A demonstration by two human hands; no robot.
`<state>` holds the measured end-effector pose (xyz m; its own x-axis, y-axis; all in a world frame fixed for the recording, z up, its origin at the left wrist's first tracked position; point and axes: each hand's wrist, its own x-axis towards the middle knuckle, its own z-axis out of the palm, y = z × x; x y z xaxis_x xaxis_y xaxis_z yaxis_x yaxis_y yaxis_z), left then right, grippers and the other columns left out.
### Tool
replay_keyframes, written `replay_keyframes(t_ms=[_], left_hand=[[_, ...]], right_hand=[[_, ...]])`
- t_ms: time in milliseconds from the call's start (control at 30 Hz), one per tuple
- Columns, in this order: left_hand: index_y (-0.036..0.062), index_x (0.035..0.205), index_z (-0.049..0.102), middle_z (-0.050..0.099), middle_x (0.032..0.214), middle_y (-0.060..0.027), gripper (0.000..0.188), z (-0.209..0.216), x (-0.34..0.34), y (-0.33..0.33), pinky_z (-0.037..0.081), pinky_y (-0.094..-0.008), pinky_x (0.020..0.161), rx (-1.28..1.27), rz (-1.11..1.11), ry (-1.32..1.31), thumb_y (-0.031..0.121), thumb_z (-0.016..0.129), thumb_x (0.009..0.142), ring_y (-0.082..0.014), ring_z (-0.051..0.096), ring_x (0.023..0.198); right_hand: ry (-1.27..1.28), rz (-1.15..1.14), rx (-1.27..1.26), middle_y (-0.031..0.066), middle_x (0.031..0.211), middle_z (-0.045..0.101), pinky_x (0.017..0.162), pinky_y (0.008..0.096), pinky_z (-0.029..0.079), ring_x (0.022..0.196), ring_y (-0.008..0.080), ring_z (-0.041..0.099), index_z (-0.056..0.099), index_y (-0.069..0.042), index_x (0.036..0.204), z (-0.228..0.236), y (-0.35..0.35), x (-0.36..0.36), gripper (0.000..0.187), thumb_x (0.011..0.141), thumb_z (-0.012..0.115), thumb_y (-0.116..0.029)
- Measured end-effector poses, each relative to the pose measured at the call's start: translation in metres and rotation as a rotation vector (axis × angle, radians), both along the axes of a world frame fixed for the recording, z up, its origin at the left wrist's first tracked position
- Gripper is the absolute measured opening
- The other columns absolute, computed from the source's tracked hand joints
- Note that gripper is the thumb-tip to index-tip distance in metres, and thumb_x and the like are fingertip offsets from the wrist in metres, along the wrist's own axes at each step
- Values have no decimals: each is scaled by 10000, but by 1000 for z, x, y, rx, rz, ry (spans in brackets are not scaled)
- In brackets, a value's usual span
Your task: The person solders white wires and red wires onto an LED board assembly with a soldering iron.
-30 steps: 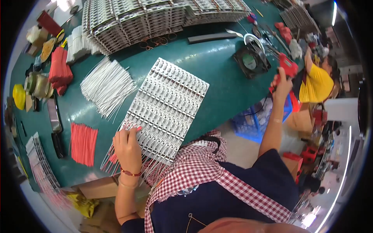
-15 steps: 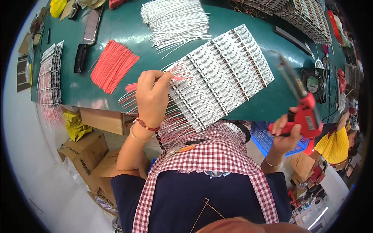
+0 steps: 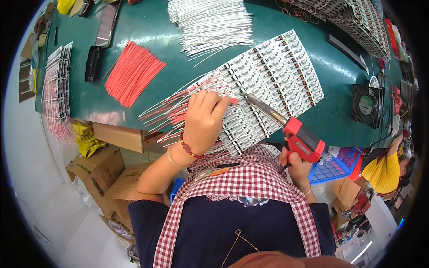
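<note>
A white panel of small circuit boards lies slanted at the table's near edge, red and white wires trailing off its left side. Over its left part is my left hand, fingers pinched on red wires whose ends poke out by the thumb. My right hand grips the handle of a red and black soldering gun. The gun's metal tip points left onto the panel, close to my left fingertips. Whether the tip touches a board cannot be made out.
On the green table are a pile of red wires, a pile of white wires, a phone and a wired panel. Rightward are stacked panels, a black fan, a blue basket and another person.
My right hand has brought the soldering gun leftward from beside the panel onto it. My left hand has shifted right and slightly down, still pinching red wires.
</note>
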<state>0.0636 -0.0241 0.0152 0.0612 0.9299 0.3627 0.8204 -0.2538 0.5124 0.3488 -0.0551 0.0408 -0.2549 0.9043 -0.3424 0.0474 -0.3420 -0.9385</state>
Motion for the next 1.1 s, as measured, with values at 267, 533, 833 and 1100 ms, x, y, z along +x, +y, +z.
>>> replay_keyframes(t_ms=[267, 533, 833, 1100], left_hand=[[22, 957, 671, 505, 819, -63, 209, 2, 1, -2, 403, -364, 697, -81, -5, 40, 21, 634, 750, -235, 513, 787], [16, 945, 659, 481, 817, -67, 187, 4, -1, -1, 396, -362, 694, -102, -18, 63, 31, 622, 762, -234, 501, 782], [39, 935, 689, 447, 771, -63, 240, 6, 1, 3, 399, -360, 691, -127, 2, 54, -25, 621, 714, -232, 481, 748], [39, 910, 677, 449, 772, -69, 201, 8, 4, 4, 407, -363, 703, -140, -3, 75, -10, 619, 724, -239, 490, 755]], right_hand=[[-128, 103, -1, 79, 676, 564, 515, 278, 427, 552, 136, 523, 574, 50, 1013, -1, -3, 1, 520, 936, 640, -460], [-255, 169, 65, 75, 813, 627, 633, 318, 482, 708, 179, 613, 679, -15, 938, -16, -11, 19, 187, 852, 702, -179], [-381, 202, 127, 137, 858, 654, 628, 344, 501, 715, 279, 645, 693, -2, 942, -22, -20, 27, 181, 793, 698, -104], [-477, 236, 151, 123, 867, 662, 628, 339, 499, 711, 265, 648, 697, -13, 928, -13, -18, 21, 206, 806, 718, -177]])
